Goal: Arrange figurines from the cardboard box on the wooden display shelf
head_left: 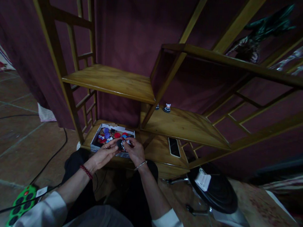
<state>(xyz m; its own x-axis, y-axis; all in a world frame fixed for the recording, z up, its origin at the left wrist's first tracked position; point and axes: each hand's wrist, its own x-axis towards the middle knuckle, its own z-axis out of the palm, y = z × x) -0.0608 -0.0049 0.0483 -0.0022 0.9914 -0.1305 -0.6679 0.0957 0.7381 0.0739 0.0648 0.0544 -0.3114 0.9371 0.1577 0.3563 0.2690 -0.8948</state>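
Small figurine [123, 145]: between the two hands, right at the grip, above the near side of the box; dark part toward the left fingers, pale patterned part toward the right. Fine detail too small to read.
Handling: judged light, probably stiff, maybe smooth plastic, so a bit slippery; thin pale bits likely the fragile spots. Material not confirmed.
Best hold: the dark part, by its edge, light pressure; pale bits were better steadied than squeezed.
Left hand [105, 154]: fingertips drawn close, pinching the dark part; narrow opening.
Right hand [136, 152]: thumb and fingers nearly together, pinching at the pale part; exact contact partly hidden.
Box [94, 140]: open-topped, just under and beyond the grip, extending to its left.
Colored pieces [106, 135]: red, blue and purple, loose in the box, just beyond the grip.
Phone [174, 147]: lay flat, right of the grip, on the low board [152, 147].
Standing figures [167, 108]: two seen, upright, beyond and right of the grip, on the raised shelf [192, 126]; one partly hidden by a post.
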